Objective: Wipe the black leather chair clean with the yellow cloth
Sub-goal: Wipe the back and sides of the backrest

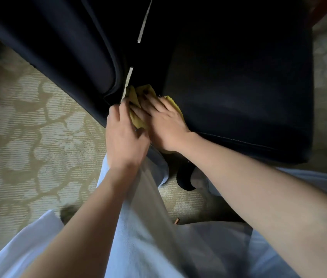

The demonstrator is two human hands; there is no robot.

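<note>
The black leather chair [238,81] fills the upper part of the head view, its padded arm [74,47] to the left and its seat to the right. The yellow cloth [136,97] lies bunched at the seat's front left corner, in the gap beside the arm. My right hand [164,125] presses flat on the cloth with its fingers spread. My left hand [124,137] sits just left of it, fingers curled over the cloth's near edge. Most of the cloth is hidden under both hands.
Beige carpet with a pale floral pattern [28,137] spreads to the left and below. My light blue trouser legs [142,227] stand close against the chair's front edge. A dark shoe [184,177] shows under the seat front.
</note>
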